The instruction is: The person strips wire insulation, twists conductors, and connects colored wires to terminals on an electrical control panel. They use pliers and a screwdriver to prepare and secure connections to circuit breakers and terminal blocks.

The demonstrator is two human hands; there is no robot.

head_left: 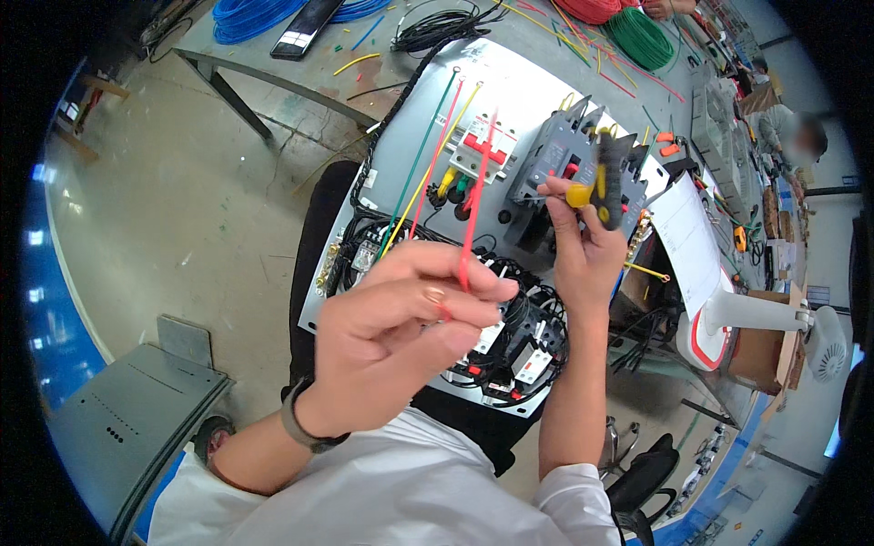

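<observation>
My left hand [401, 337] is closed, thumb against fingers, on a red wire [474, 214] that runs up over the panel. My right hand [587, 250] grips a yellow-and-black hand tool [603, 187], blurred so that its kind does not show. Beneath both hands lies a white metal mounting panel [410, 118], tilted against the bench. A small breaker with red levers [484, 150] sits mid-panel, with large dark grey breakers [555, 155] to its right. Green [426, 168], yellow and red wires stretch loose across the panel. Black wiring and contactors [533, 359] crowd its near end, partly behind my left hand.
On the grey bench [246, 50] lie a blue wire coil [246, 20], a phone [308, 27], black cable [446, 27], and red and green coils [637, 38]. A white fan-like device [728, 314] and a cardboard box [765, 350] stand right. Another person [778, 127] is at far right.
</observation>
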